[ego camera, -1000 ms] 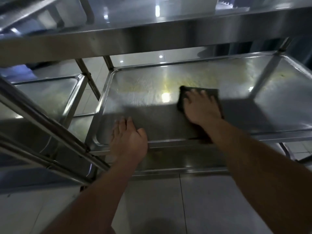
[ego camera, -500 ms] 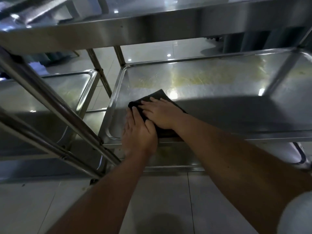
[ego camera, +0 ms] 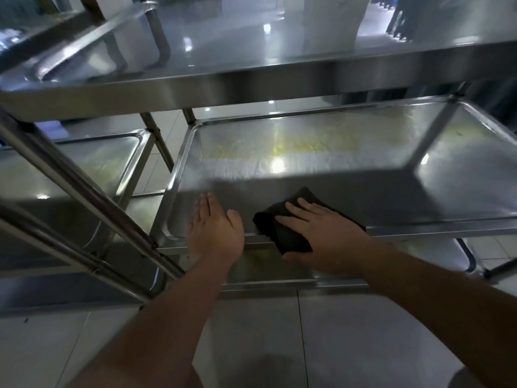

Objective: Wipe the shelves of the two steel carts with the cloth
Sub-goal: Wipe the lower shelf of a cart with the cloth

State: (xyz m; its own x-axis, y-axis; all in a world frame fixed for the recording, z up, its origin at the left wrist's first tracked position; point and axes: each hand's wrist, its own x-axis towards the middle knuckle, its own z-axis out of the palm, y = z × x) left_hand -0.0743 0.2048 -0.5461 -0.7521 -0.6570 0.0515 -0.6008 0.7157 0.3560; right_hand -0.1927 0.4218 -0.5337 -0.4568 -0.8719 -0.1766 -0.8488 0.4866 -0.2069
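Steel middle shelf [ego camera: 321, 169] shows yellowish residue at the back (unwiped, I judge); right hand [ego camera: 321, 229], fingers flat, should press the cloth [ego camera: 282, 232] farther back while the open left hand [ego camera: 214, 233] braces the rim.

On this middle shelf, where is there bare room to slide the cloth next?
The middle shelf is bare beyond the cloth, through the yellow smears to the back rim, and rightward. The front left is crowded by the left hand and right hand.

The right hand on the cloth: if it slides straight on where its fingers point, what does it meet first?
The right hand presses the cloth, fingers pointing left. The left hand, resting flat on the middle shelf, seems first in line, though the fingers angle slightly away, so it might pass behind.
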